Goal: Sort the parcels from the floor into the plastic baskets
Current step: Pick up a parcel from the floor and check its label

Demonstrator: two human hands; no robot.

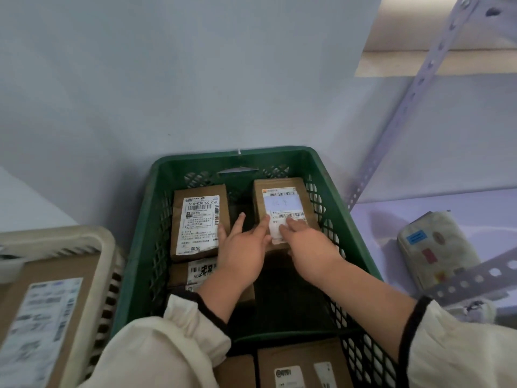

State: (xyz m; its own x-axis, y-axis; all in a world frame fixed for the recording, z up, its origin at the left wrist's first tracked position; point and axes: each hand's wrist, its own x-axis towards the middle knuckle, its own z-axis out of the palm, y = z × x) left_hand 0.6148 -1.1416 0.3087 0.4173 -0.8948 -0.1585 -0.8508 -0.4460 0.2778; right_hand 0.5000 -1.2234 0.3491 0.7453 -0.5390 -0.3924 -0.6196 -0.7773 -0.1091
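A green plastic basket (145, 236) stands against the wall. Inside at the far right is a brown labelled parcel (282, 200). My right hand (305, 242) grips its near end, fingers lying on the white label. My left hand (243, 247) is spread beside it, one fingertip touching the parcel's left edge and the thumb by a second brown parcel (200, 222) at the far left. A third labelled parcel (193, 273) lies nearer, partly hidden under my left wrist.
A beige basket (92, 242) at the left holds a large labelled box (42, 317). A black basket (369, 362) at the bottom holds brown parcels (299, 368). A metal shelf upright (405, 107) rises at the right, and a padded pouch parcel (436, 247) lies on the lower shelf.
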